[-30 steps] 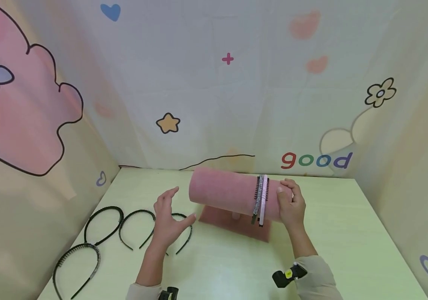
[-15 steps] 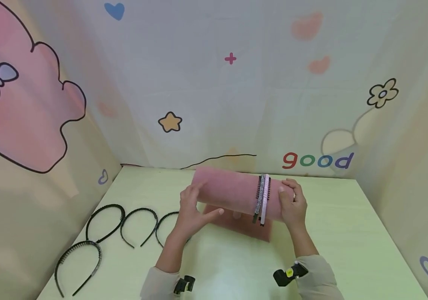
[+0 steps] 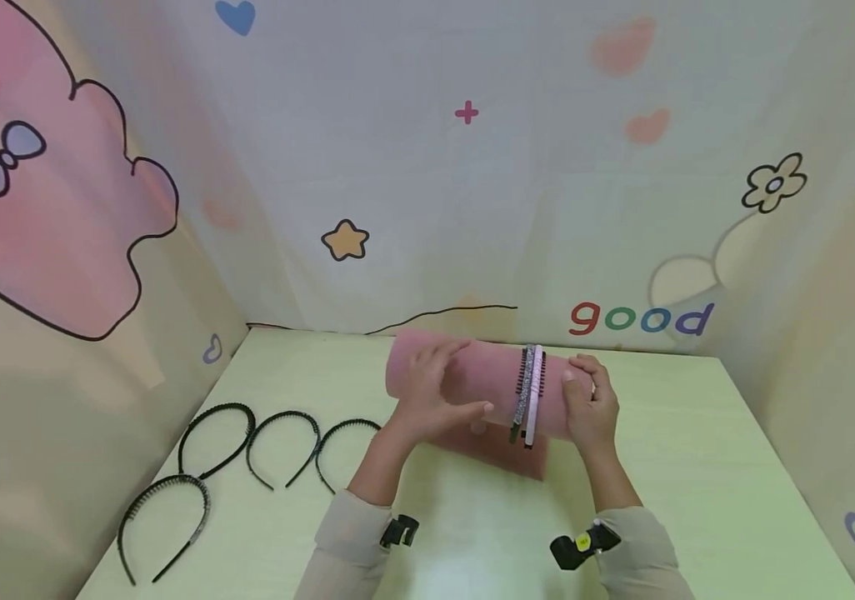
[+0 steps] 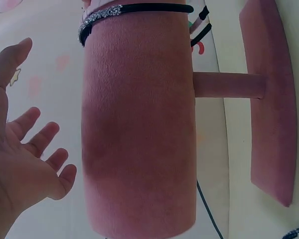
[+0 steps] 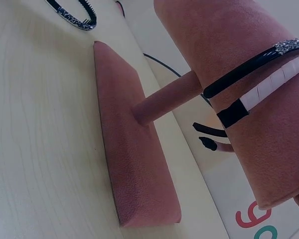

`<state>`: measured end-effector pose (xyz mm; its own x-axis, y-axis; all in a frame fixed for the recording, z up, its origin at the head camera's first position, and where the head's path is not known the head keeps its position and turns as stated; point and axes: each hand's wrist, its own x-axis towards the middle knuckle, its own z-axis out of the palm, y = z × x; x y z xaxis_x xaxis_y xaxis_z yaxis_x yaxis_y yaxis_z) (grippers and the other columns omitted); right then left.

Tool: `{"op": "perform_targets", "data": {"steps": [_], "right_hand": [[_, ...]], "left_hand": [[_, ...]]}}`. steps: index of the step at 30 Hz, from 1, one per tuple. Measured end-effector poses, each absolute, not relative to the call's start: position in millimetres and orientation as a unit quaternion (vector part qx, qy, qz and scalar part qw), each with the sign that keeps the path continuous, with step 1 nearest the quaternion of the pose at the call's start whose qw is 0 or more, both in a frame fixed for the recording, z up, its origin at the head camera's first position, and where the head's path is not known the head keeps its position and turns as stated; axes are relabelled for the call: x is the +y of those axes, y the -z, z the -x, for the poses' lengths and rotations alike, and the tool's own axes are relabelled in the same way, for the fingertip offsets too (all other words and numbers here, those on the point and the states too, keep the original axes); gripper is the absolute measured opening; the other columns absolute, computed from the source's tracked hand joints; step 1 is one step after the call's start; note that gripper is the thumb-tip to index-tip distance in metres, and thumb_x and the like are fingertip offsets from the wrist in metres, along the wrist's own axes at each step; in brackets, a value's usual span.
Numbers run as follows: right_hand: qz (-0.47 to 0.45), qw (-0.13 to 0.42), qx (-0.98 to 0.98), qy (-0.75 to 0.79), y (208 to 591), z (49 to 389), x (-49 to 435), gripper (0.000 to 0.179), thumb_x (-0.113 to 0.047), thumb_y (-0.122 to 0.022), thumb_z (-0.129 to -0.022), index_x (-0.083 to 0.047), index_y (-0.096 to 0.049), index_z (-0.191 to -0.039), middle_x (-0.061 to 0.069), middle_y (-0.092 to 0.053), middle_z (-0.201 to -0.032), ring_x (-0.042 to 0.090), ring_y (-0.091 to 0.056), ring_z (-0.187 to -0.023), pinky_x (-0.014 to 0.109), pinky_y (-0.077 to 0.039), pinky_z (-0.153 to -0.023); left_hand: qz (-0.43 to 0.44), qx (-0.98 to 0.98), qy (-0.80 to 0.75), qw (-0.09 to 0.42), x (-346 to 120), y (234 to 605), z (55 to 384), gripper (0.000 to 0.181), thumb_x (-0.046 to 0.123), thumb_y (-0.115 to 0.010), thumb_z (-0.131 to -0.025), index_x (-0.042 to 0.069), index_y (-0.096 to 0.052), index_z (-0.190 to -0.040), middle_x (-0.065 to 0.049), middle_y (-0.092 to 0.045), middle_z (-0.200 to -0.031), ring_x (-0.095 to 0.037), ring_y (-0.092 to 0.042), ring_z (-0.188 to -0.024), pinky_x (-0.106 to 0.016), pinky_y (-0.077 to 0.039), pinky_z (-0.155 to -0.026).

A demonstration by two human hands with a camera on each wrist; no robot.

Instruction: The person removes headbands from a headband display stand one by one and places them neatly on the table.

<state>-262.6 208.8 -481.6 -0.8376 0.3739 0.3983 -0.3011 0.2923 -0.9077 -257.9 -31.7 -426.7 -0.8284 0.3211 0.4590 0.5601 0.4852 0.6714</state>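
Note:
A pink fabric headband stand (image 3: 495, 367), a horizontal roll on a post over a flat base (image 3: 502, 457), stands at the middle back of the table. Two headbands sit round the roll's right part: a silver glitter headband (image 3: 525, 392) and a pale pink headband (image 3: 536, 400), with black toothed edges. My right hand (image 3: 594, 412) grips the roll's right end, thumb on the near side. In the head view my left hand (image 3: 423, 404) overlaps the roll's left half, fingers and thumb spread. The left wrist view shows that hand (image 4: 20, 169) open beside the roll, with a gap between.
Several dark toothed headbands lie at the table's left: one at the front (image 3: 206, 504), one behind it (image 3: 253, 421), others (image 3: 317, 425) closer to the stand. A printed curtain (image 3: 427, 183) rises behind the table (image 3: 697, 500).
My left hand has moved right from above the loose headbands to the roll's left half. The right hand keeps its grip on the roll's end. The view has shifted slightly.

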Motion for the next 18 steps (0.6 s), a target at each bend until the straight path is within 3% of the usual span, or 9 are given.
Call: {"op": "perform_targets", "data": {"steps": [4,9,18], "right_hand": [[0.019,0.287,-0.750,-0.595,481,263,209,0.027,-0.020,-0.054,-0.093,-0.006,-0.056,-0.116,0.002,-0.050,-0.130,0.015,-0.043,-0.117,0.026,-0.040,-0.086],[0.022,0.280,-0.750,-0.598,482,262,208,0.028,-0.019,-0.054,-0.093,-0.006,-0.056,-0.118,0.001,-0.049,-0.131,0.016,-0.044,-0.115,0.023,-0.041,-0.080],[0.023,0.281,-0.750,-0.598,482,263,209,0.027,-0.021,-0.053,-0.094,-0.007,-0.056,-0.116,0.000,-0.050,-0.130,0.013,-0.046,-0.106,0.019,-0.044,-0.072]], "left_hand": [[0.273,-0.868,0.398,0.116,-23,422,264,0.083,0.044,-0.080,-0.067,0.023,-0.042,-0.138,0.004,-0.039,-0.137,-0.021,-0.027,-0.125,-0.048,-0.028,-0.099],[0.275,-0.884,0.370,0.083,-15,420,269,0.085,0.048,-0.079,-0.067,0.027,-0.039,-0.140,0.005,-0.038,-0.139,-0.019,-0.025,-0.127,-0.049,-0.023,-0.102],[0.304,-0.886,0.339,0.082,0,412,284,0.085,0.046,-0.080,-0.066,0.027,-0.039,-0.139,0.003,-0.038,-0.138,-0.018,-0.026,-0.126,-0.046,-0.022,-0.102]]}}
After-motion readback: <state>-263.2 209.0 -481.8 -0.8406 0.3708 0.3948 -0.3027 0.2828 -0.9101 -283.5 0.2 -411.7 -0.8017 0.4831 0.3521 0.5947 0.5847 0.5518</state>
